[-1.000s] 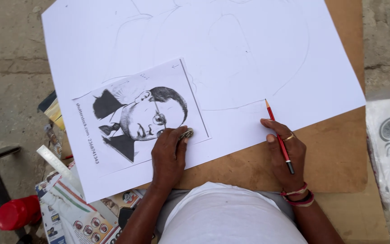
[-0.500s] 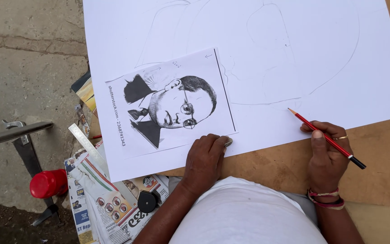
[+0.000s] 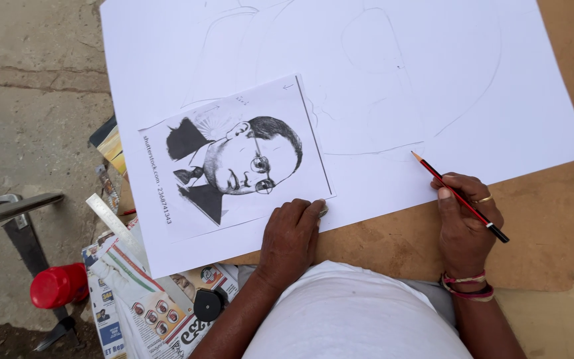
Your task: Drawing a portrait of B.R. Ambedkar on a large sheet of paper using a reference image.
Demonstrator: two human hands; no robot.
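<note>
1. Your right hand (image 3: 465, 223), lower right of the frame, is closed in a writing grip on a red pencil (image 3: 460, 197). The tip points up-left and sits right at the lower edge of the large white sheet (image 3: 433, 80), apparently just touching the paper. The black end sticks out past your knuckles toward the lower right.
2. Your left hand (image 3: 290, 239), lower centre, lies palm down with loosely curled fingers. It presses the lower right corner of the printed portrait (image 3: 234, 163), likely pinning it so it doesn't slide. A small grey thing shows under the fingertips; can't tell what it is.
3. The printed portrait lies on top of the large white sheet, centre-left, turned sideways to you. It sits just beside the drawing area, probably so you can glance at it while you copy.
4. The large white sheet carries faint pencil outlines in the upper centre and covers most of the brown board (image 3: 539, 219). The board gives it a flat, hard backing.
5. Bare board shows under your right wrist, so that hand rests off the paper.
6. At lower left, clear of the sheet: folded newspapers (image 3: 141, 306), a pale ruler (image 3: 111, 223), a small black round object (image 3: 208, 304), and a red cap (image 3: 58, 284) on the concrete floor (image 3: 28, 100).
</note>
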